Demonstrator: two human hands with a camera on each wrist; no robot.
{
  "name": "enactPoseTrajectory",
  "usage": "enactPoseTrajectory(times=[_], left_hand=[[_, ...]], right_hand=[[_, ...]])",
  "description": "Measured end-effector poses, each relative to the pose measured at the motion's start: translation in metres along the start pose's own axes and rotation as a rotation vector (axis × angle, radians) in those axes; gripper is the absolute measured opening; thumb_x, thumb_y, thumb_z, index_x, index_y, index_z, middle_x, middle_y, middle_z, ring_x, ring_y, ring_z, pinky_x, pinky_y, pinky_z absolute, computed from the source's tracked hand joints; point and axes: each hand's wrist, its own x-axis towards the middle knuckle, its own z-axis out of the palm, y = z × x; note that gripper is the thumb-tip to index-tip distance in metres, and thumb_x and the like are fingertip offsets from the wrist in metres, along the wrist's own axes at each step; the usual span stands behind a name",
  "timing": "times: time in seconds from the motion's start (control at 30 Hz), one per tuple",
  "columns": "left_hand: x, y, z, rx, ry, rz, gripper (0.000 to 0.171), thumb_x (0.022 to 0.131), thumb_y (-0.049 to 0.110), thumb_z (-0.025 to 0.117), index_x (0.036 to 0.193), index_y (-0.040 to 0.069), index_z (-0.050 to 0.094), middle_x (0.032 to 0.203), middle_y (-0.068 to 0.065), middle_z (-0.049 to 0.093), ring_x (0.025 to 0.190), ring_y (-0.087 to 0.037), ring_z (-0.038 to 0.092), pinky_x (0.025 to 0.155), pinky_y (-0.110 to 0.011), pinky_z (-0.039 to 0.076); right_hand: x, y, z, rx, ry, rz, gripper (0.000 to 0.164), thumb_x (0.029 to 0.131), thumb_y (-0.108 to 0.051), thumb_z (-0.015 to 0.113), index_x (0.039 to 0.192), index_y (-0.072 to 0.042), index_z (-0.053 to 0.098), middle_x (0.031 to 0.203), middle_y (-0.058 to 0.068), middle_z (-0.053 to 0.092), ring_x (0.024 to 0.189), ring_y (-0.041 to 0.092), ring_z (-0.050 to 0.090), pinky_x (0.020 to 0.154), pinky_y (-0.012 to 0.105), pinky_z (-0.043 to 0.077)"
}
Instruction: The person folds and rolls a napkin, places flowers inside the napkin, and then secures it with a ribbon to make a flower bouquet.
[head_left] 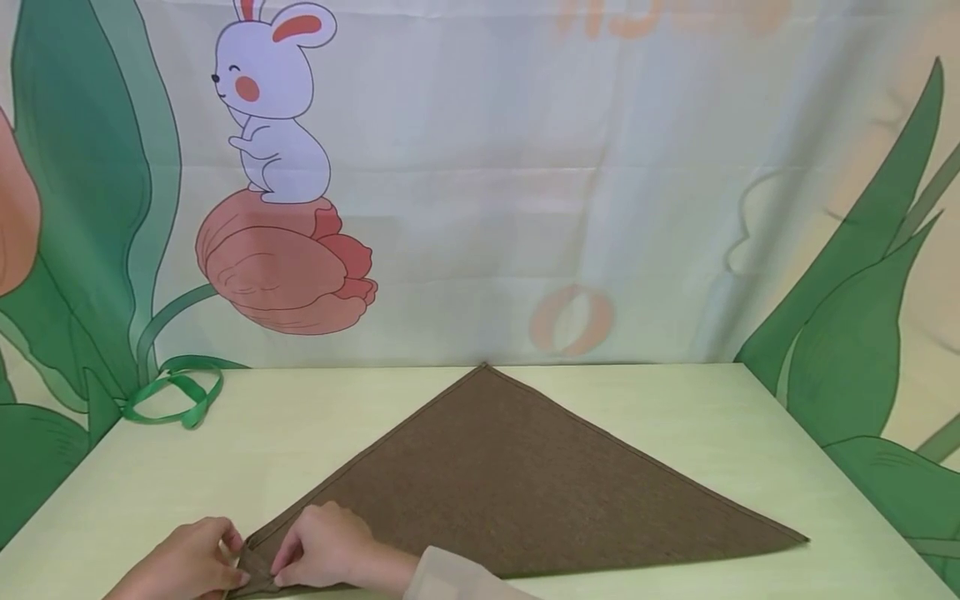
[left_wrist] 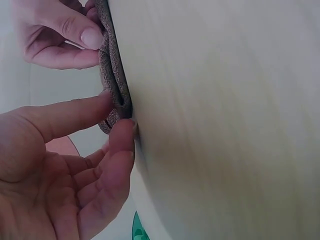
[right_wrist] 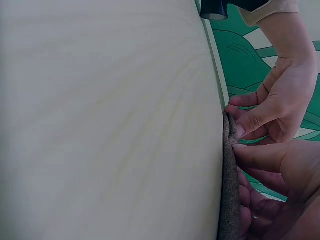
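Observation:
A brown cloth lies folded into a wide triangle, its peak reaching the table's back edge and its long side facing me. At its left corner, my left hand pinches the folded end between thumb and fingers. Close beside it, my right hand pinches the cloth a little further in, thumb and forefinger on the front edge. In the left wrist view the cloth edge shows as a rolled or doubled layer at the tabletop. The right wrist view shows the same thick edge, with both hands' fingertips meeting near its end.
A loop of green ribbon lies at the back left corner of the pale table. Behind the table hangs a printed backdrop with a rabbit, tulips and large leaves.

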Motion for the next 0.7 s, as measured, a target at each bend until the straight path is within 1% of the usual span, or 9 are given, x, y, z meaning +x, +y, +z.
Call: enactPoseTrajectory(times=[0.17,0.33,0.47,0.57,0.7], left_hand=[[0.0017,0.0005,-0.0001,0.020,-0.007,-0.013,0.018,0.078,0.011,0.069,0.080,0.000,0.055,0.066,-0.003,0.052,0.060,-0.015,0.048,0.057,-0.029,0.041],[0.0017,-0.0002,0.0004,-0.006,-0.001,-0.005,0.016,0.078,0.009,0.069,0.079,0.001,0.055,0.064,-0.003,0.051,0.058,-0.015,0.048,0.055,-0.029,0.040],[0.0008,0.0022,0.0002,-0.020,0.000,-0.016,0.015,0.077,0.007,0.068,0.077,0.002,0.054,0.066,-0.003,0.050,0.060,-0.015,0.047,0.056,-0.029,0.040],[-0.0010,0.0043,0.0005,-0.026,0.006,0.005,0.016,0.077,0.007,0.068,0.076,0.002,0.052,0.066,-0.003,0.048,0.061,-0.016,0.046,0.056,-0.029,0.039],[-0.0028,0.0073,0.0008,-0.052,0.008,0.075,0.019,0.076,0.007,0.067,0.076,0.003,0.048,0.066,-0.003,0.046,0.061,-0.016,0.044,0.056,-0.029,0.037]], right_hand=[[-0.0005,0.0001,0.0002,-0.017,0.009,-0.006,0.004,0.079,-0.027,0.071,0.076,-0.028,0.073,0.066,-0.022,0.063,0.043,-0.006,0.040,0.040,0.011,0.035],[-0.0001,-0.0003,0.0006,-0.047,0.018,-0.005,0.004,0.079,-0.028,0.071,0.075,-0.029,0.072,0.066,-0.024,0.062,0.044,-0.005,0.039,0.039,0.011,0.035],[-0.0002,-0.0012,0.0012,-0.073,0.026,0.001,0.004,0.078,-0.029,0.071,0.075,-0.031,0.072,0.064,-0.025,0.060,0.043,-0.003,0.037,0.038,0.012,0.034],[-0.0008,-0.0014,0.0013,-0.072,0.020,0.004,0.004,0.079,-0.029,0.071,0.075,-0.031,0.072,0.064,-0.025,0.060,0.042,-0.003,0.035,0.037,0.012,0.034],[-0.0015,-0.0005,0.0009,-0.057,0.014,0.008,0.004,0.079,-0.028,0.070,0.076,-0.030,0.072,0.064,-0.024,0.060,0.040,-0.002,0.032,0.036,0.012,0.033]])
